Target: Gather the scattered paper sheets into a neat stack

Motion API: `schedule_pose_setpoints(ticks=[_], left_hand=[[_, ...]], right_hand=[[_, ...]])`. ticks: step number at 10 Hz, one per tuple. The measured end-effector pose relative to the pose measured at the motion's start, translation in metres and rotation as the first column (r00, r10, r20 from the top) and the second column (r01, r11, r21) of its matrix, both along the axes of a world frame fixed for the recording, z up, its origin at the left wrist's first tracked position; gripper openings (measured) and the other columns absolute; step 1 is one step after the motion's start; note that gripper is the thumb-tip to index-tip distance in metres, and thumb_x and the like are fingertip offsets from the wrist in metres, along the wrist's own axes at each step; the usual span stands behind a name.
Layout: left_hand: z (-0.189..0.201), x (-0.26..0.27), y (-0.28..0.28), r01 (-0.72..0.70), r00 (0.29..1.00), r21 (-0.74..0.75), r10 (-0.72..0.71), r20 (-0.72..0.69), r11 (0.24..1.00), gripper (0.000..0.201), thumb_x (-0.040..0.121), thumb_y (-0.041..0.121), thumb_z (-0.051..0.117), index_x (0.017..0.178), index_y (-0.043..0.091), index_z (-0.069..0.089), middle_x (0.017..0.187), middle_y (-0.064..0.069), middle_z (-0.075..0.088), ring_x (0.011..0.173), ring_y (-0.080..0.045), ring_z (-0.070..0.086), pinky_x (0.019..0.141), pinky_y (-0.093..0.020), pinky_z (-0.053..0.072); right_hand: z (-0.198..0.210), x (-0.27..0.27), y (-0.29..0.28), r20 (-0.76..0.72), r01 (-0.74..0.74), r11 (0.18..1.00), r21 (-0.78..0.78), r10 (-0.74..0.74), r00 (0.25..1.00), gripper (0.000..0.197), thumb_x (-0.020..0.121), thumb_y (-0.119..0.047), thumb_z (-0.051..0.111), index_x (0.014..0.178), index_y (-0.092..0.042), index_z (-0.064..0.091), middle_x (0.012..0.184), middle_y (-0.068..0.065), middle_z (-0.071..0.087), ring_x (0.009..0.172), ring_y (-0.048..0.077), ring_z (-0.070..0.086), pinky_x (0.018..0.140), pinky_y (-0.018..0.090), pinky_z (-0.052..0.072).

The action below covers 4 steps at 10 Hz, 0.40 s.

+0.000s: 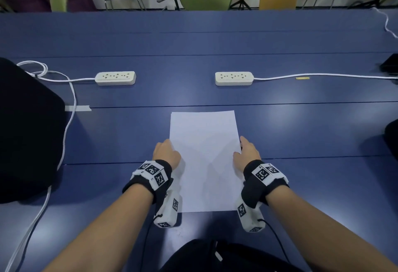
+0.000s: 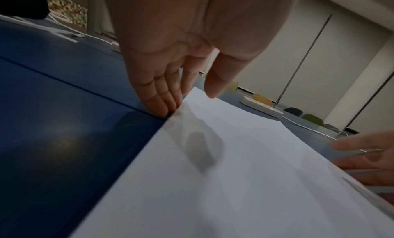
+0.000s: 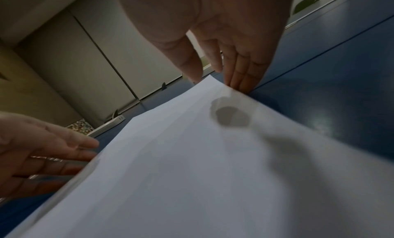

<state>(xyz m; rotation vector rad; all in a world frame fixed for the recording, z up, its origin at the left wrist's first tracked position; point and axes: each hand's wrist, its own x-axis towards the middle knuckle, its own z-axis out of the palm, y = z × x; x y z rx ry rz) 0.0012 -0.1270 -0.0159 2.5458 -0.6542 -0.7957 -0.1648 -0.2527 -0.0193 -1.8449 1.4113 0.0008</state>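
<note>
A white paper stack (image 1: 204, 159) lies squared up on the blue table (image 1: 301, 131), straight in front of me. My left hand (image 1: 167, 152) stands on edge against the stack's left side, fingers straight and fingertips (image 2: 164, 109) touching the paper edge (image 2: 170, 118). On the opposite side my right hand (image 1: 247, 150) is set the same way, its straight fingers (image 3: 241, 83) against the right edge of the paper stack (image 3: 213, 157), thumb above the sheet. Neither hand grips the paper. The stack's underside is hidden.
Two white power strips (image 1: 115, 78) (image 1: 234, 78) with cables lie beyond the paper. A dark bag (image 1: 25, 134) sits at the left, a strip of tape (image 1: 78, 108) near it. Another dark object (image 1: 391, 140) is at the right edge. Chairs stand behind the table.
</note>
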Motion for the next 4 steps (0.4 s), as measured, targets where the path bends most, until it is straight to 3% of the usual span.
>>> schedule_pose_setpoints(ticks=[2, 3, 4], left_hand=[[0.007, 0.0, 0.009, -0.005, 1.0, 0.001, 0.005, -0.02, 1.0, 0.019, 0.089, 0.004, 0.039, 0.106, 0.003, 0.046, 0.127, -0.022, 0.047, 0.116, -0.036, 0.047, 0.086, -0.034, 0.038], [0.014, -0.005, 0.017, 0.002, 1.0, -0.002, -0.003, -0.024, 1.0, 0.04, 0.091, 0.006, 0.04, 0.13, 0.002, 0.041, 0.137, -0.019, 0.042, 0.125, -0.033, 0.043, 0.093, -0.031, 0.037], [0.014, -0.006, 0.02, -0.001, 1.0, -0.03, 0.001, -0.019, 1.0, 0.045, 0.091, 0.008, 0.042, 0.135, 0.005, 0.038, 0.14, -0.017, 0.041, 0.127, -0.032, 0.041, 0.095, -0.031, 0.036]], right_hand=[[0.011, -0.01, 0.003, 0.004, -0.029, 0.997, 0.077, 0.028, 1.0, 0.064, 0.091, -0.011, 0.044, 0.148, -0.016, 0.016, 0.148, 0.013, 0.033, 0.135, 0.032, 0.033, 0.109, 0.039, 0.031], [0.015, -0.015, 0.009, 0.011, -0.037, 0.998, 0.059, 0.036, 0.999, 0.064, 0.091, -0.013, 0.046, 0.147, -0.017, 0.015, 0.148, 0.014, 0.031, 0.135, 0.033, 0.032, 0.108, 0.04, 0.03], [0.015, -0.016, 0.01, 0.023, -0.03, 1.0, 0.003, 0.03, 0.999, 0.063, 0.09, -0.014, 0.048, 0.146, -0.018, 0.019, 0.146, 0.016, 0.032, 0.132, 0.036, 0.034, 0.108, 0.044, 0.033]])
